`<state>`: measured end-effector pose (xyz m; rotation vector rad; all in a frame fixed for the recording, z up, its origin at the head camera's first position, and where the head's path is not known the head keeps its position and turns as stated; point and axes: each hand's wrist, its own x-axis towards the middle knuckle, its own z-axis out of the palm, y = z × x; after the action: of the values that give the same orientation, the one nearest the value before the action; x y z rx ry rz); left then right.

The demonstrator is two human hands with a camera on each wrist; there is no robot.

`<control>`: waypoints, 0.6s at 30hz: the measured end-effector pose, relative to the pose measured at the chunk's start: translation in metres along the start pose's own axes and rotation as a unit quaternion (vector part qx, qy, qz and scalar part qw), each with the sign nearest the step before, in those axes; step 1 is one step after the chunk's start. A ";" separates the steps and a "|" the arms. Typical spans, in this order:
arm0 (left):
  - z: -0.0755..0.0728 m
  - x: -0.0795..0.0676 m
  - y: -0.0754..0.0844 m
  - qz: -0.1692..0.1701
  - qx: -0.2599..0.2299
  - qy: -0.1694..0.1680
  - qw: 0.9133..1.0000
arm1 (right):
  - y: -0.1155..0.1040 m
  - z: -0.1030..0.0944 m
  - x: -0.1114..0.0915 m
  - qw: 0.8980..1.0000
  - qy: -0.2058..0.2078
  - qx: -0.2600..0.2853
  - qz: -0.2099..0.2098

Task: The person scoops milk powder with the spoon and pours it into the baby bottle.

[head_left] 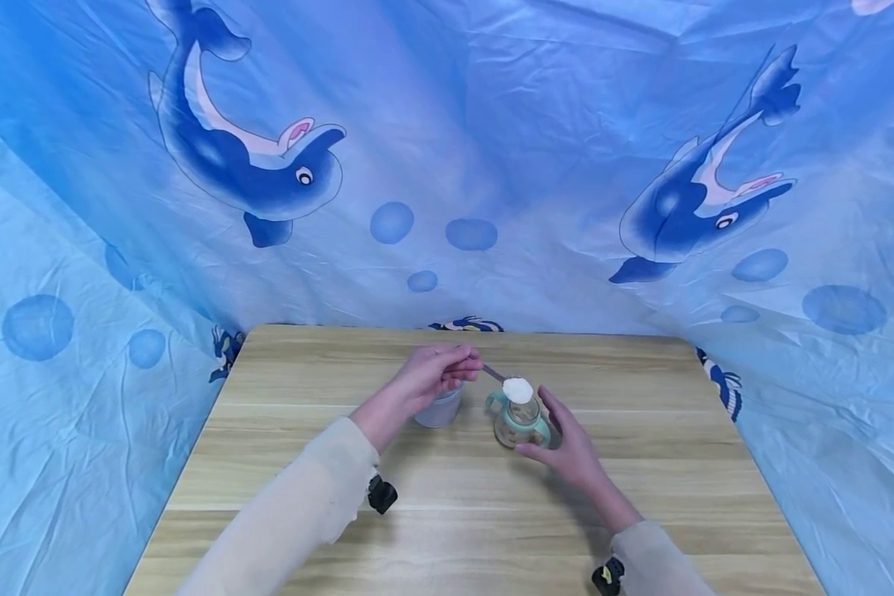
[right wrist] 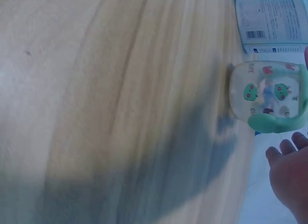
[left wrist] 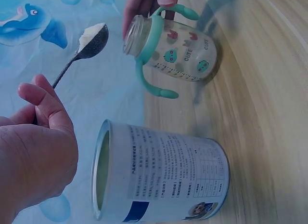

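In the head view, the person's left grip [head_left: 438,374] pinches a spoon [head_left: 493,373] heaped with white powder [head_left: 517,391], held above the mouth of a bottle [head_left: 522,425] standing upright on the worktop [head_left: 454,513]. The right grip [head_left: 570,447] is spread wide around the bottle's right side.

From the left wrist, the spoon looks thin, stiff and light; it wants pinching well back and keeping level, since the loose powder would spill. The open tin [left wrist: 168,171] stands near the bottle.

From the right wrist, the smooth bottle looks stiff and perhaps slippery, best steadied by its green handle [right wrist: 281,123]. Whether fingertips touch it, I cannot tell.
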<state>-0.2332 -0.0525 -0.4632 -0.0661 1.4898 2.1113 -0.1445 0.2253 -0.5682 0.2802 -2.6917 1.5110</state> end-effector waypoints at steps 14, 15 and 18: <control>0.007 0.003 -0.011 -0.007 0.004 -0.007 1.000 | 0.002 0.011 0.003 0.999 0.024 0.011 0.033; 0.007 0.003 -0.011 -0.007 0.004 -0.008 1.000 | 0.002 0.012 0.003 0.999 0.027 0.013 0.033; 0.008 0.003 -0.012 -0.008 0.000 -0.008 1.000 | 0.003 0.013 0.004 0.998 0.032 0.020 0.040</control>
<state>-0.2281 -0.0410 -0.4715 -0.0600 1.4751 2.0933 -0.1481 0.2159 -0.5773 0.1234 -2.6568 1.5666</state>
